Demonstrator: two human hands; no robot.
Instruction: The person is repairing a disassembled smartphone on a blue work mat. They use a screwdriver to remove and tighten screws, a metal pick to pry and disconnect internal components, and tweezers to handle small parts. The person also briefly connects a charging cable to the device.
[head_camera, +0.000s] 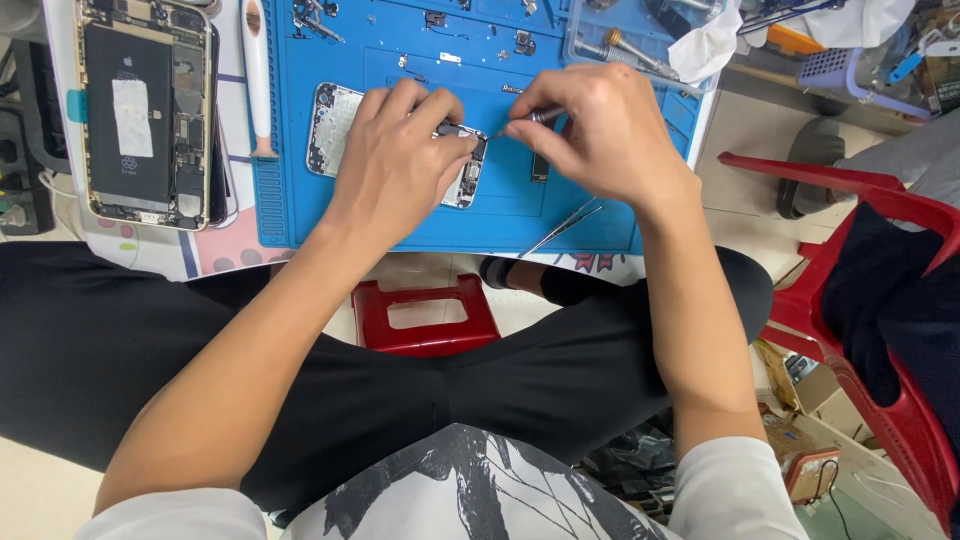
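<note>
My L hand (400, 165) pins the phone (335, 125), long axis running left-right on the mat (300, 200), while R hand (600, 135) pinches the driver (535, 117), tip pointing left at phone's right end.

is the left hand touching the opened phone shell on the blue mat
Touching: the head view shows the left hand pressed on the phone shell, fingers overlapping it.
</note>
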